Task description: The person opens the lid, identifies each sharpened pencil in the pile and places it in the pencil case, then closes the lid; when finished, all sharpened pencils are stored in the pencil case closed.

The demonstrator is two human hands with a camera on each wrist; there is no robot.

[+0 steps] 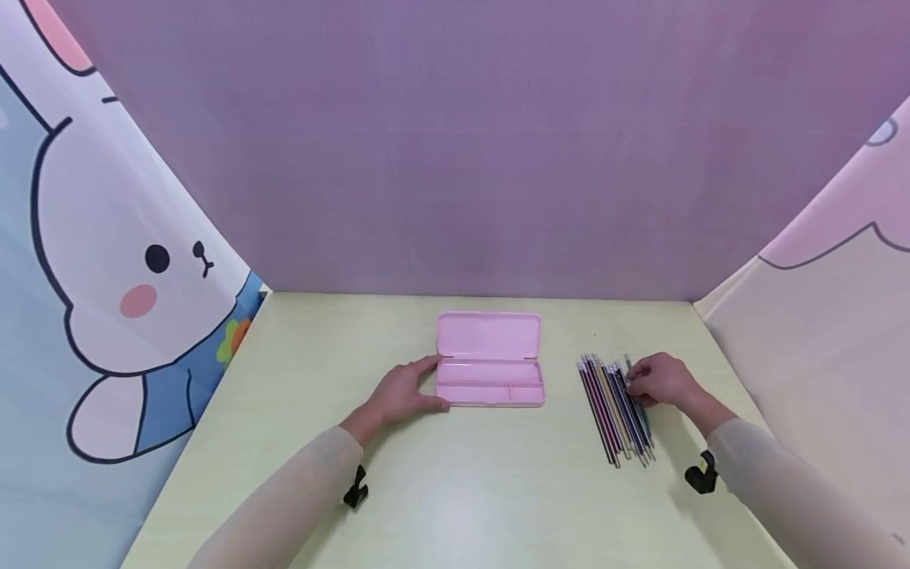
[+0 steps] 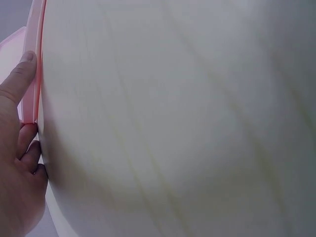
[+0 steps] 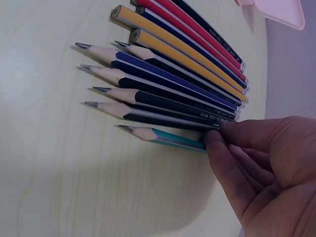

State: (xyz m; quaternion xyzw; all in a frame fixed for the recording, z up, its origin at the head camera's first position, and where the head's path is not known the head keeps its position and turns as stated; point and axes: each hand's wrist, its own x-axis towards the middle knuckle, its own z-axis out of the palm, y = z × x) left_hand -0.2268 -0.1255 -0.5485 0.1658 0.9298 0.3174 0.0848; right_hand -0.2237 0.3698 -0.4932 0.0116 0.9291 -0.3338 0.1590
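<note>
A pink pencil case (image 1: 489,371) lies with its lid (image 1: 489,334) flipped back, showing its bare compartments. My left hand (image 1: 407,393) holds the case at its left end; in the left wrist view the thumb (image 2: 28,61) presses the front wall and the other fingers curl at the corner. To the right, a row of pencils (image 1: 604,403) lies side by side. At the row's right side, my right hand (image 1: 661,379) pinches a dark pencil (image 3: 163,120) near its end between thumb and forefinger. Right beside it is a teal pencil (image 3: 177,140), its far end hidden behind the fingers.
Pale wood-grain tabletop (image 1: 483,490) lies between the case and the pencils and in front of them. A purple backdrop (image 1: 483,158) rises behind the table. Printed cloths, one with a rabbit (image 1: 135,237), flank both sides.
</note>
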